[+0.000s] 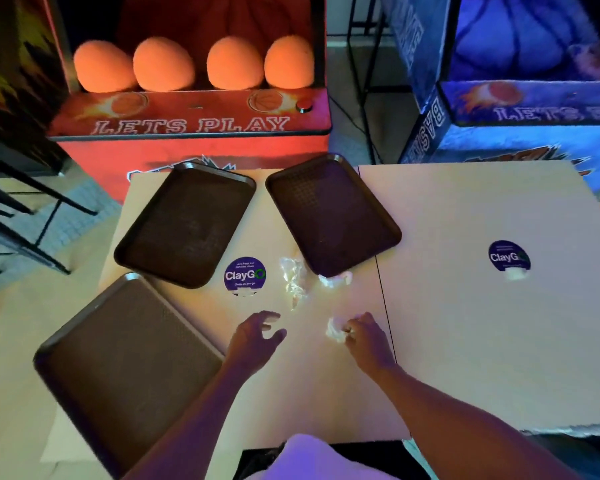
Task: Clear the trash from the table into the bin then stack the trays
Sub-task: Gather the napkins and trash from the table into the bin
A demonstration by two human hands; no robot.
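Observation:
Three dark brown trays lie apart on the pale table (465, 323): one near left (118, 368), one far left (184, 223), one at the middle back (329, 213). A clear crumpled plastic wrapper (293, 280) lies between the trays. A white crumpled tissue (336, 279) rests against the near corner of the middle tray. My right hand (366, 337) pinches another white crumpled tissue (335, 330) on the table. My left hand (257, 336) hovers open just below the plastic wrapper, fingers spread, holding nothing.
Round purple ClayGo stickers sit on the table, one in the middle (245, 274) and one on the right (508, 256). A red arcade basketball machine (191, 123) with orange balls stands behind the table, a blue one (520, 112) at the right. Black metal chair frames (21, 209) stand left.

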